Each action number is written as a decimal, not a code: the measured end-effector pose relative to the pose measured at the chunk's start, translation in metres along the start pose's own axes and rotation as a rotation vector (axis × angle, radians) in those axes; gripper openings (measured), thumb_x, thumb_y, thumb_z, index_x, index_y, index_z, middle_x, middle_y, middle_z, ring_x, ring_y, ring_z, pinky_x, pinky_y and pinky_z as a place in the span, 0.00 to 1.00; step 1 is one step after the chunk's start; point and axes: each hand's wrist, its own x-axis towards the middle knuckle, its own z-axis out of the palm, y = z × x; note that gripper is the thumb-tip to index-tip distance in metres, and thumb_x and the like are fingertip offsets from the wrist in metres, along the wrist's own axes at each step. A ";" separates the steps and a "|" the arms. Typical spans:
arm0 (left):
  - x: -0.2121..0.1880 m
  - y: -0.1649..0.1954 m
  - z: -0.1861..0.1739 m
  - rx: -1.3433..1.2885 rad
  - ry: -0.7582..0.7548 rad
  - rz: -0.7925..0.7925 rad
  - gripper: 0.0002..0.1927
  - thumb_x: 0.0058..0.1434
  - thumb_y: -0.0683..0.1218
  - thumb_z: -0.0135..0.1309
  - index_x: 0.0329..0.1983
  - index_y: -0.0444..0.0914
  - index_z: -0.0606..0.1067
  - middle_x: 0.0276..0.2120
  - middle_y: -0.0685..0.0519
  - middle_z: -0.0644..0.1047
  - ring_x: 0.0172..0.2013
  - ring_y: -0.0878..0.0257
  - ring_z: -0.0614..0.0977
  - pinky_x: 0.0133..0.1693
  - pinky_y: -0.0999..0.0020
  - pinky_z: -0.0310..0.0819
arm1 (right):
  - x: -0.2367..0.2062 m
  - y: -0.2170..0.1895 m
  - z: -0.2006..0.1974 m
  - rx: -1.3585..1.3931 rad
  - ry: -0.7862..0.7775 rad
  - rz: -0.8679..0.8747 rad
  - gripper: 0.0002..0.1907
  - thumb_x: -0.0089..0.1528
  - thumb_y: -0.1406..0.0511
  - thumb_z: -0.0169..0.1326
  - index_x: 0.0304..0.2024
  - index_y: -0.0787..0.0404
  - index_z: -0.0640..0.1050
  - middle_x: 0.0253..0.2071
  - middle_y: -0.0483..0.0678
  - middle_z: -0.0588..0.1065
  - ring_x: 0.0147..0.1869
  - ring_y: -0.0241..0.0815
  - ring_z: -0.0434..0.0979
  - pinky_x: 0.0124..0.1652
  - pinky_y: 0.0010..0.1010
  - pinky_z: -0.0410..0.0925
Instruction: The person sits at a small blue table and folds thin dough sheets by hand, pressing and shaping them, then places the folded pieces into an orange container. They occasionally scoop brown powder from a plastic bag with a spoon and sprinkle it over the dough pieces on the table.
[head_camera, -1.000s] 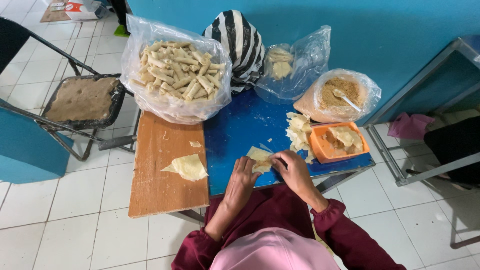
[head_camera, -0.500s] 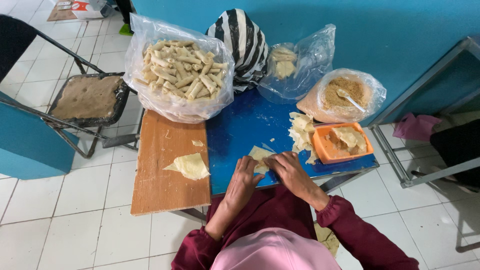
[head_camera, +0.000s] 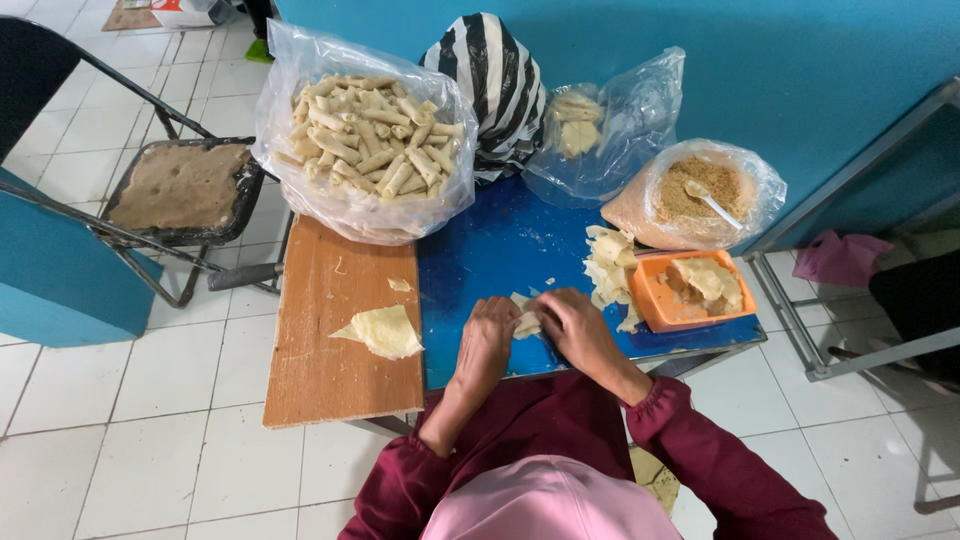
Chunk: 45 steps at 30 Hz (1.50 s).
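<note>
We see both hands meeting on a pale wrapper (head_camera: 524, 318) that lies on the blue tabletop (head_camera: 500, 245). The left hand (head_camera: 487, 345) curls its fingers onto the wrapper's near edge, and the right hand (head_camera: 575, 325) pinches it from the other side. A stack of wrappers (head_camera: 610, 262) sits just beside an orange tub (head_camera: 650, 305). A bag of finished rolls (head_camera: 365, 130) stands behind, and a folded wrapper (head_camera: 382, 330) rests on the wooden board (head_camera: 320, 385).

3 clear bags (head_camera: 640, 110) — 1 orange tray (head_camera: 655, 305) — 1 folding chair (head_camera: 180, 190) — 2 hands (head_camera: 485, 340)
</note>
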 end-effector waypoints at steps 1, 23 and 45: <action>0.000 0.000 0.001 -0.019 -0.020 -0.029 0.03 0.64 0.38 0.52 0.36 0.32 0.74 0.34 0.43 0.74 0.36 0.45 0.75 0.41 0.52 0.69 | -0.002 0.000 -0.001 -0.029 -0.006 -0.057 0.08 0.60 0.71 0.59 0.43 0.61 0.80 0.41 0.48 0.77 0.48 0.49 0.76 0.47 0.41 0.68; 0.007 0.000 -0.011 -0.115 -0.116 -0.062 0.03 0.60 0.37 0.54 0.37 0.33 0.75 0.40 0.43 0.73 0.41 0.43 0.78 0.41 0.52 0.72 | 0.011 0.011 -0.007 0.104 -0.150 -0.184 0.07 0.62 0.64 0.59 0.38 0.63 0.81 0.40 0.49 0.77 0.48 0.49 0.75 0.48 0.39 0.70; 0.000 0.004 -0.008 0.050 -0.058 -0.026 0.11 0.58 0.36 0.54 0.45 0.32 0.74 0.45 0.42 0.72 0.46 0.43 0.75 0.48 0.52 0.71 | -0.003 0.007 0.004 -0.178 -0.072 -0.208 0.13 0.59 0.71 0.58 0.48 0.65 0.79 0.48 0.50 0.72 0.53 0.49 0.72 0.50 0.38 0.70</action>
